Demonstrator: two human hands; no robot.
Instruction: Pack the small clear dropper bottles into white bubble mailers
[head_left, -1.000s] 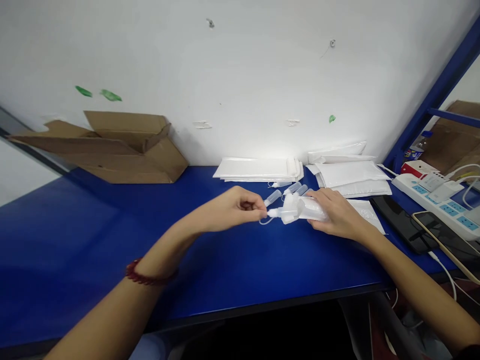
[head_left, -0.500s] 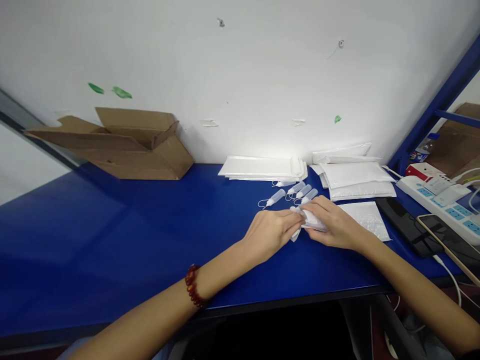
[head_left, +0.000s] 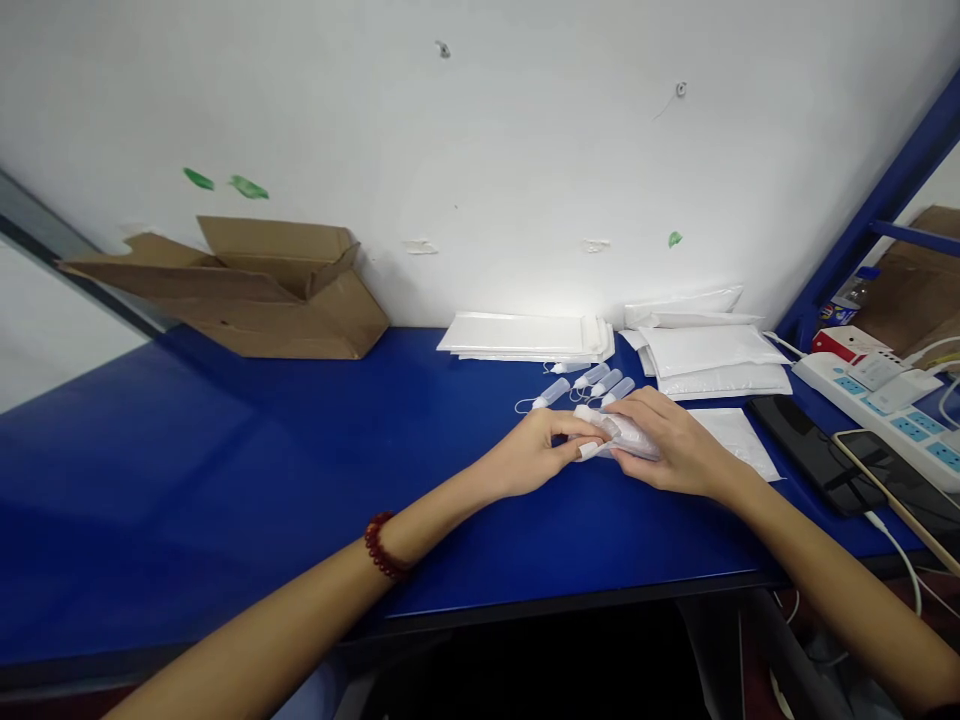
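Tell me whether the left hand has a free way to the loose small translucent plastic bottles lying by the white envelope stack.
Probably yes. The left hand lies just short of the small translucent plastic bottles, with only bare blue table between; it would have to let go of the clear bag first.

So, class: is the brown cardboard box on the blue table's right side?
No, the brown cardboard box sits far left on the blue table.

Four small dropper bottles (head_left: 592,381), one cardboard box (head_left: 255,290), two phones (head_left: 814,445).
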